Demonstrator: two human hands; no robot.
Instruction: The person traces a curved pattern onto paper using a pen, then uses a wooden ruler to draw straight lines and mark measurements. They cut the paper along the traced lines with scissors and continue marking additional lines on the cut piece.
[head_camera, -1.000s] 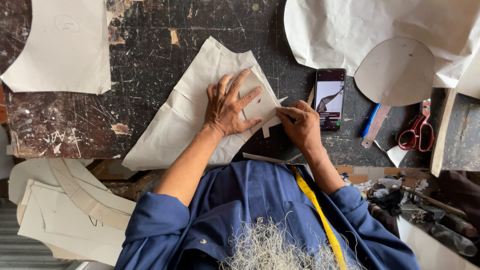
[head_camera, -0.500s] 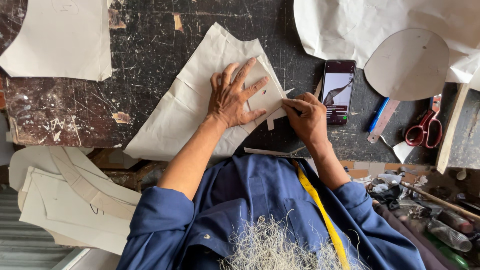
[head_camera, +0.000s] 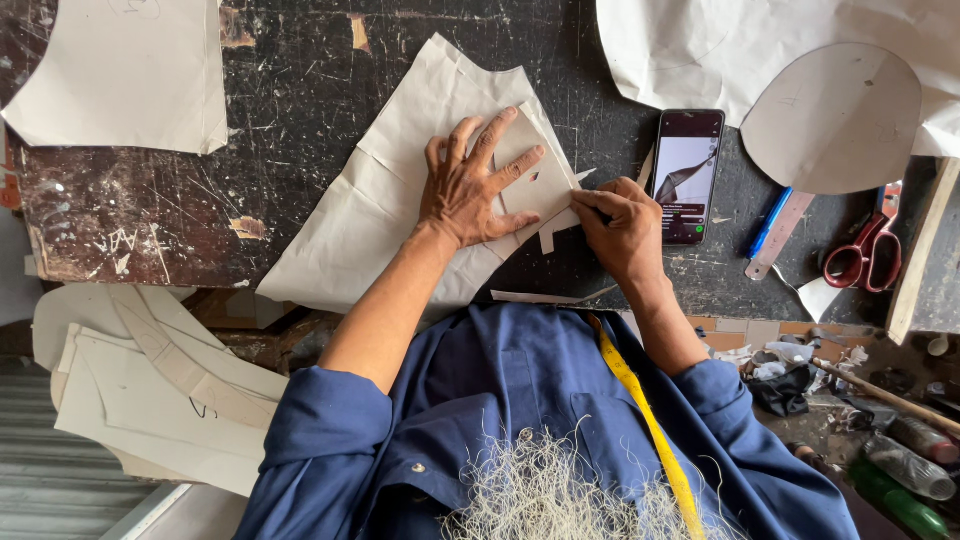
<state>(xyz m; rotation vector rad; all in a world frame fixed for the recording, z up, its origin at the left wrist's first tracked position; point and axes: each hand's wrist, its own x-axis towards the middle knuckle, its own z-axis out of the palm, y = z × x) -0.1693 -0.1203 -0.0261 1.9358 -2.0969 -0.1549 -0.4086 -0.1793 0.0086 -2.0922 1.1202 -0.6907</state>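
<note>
Tailoring or pattern-cutting workshop, scarred black workbench (head_camera: 300, 120), paper pattern pieces (head_camera: 120, 75), red-handled scissors (head_camera: 868, 255), yellow measuring tape (head_camera: 650, 430)

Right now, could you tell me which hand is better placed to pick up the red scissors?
Right: the right hand sits nearer the scissors, while the left hand presses the card flat on the cloth.

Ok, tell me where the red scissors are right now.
In the head view the red scissors lie at the far right of the dark worktable, just right of the blue pen, beyond the phone.
</note>
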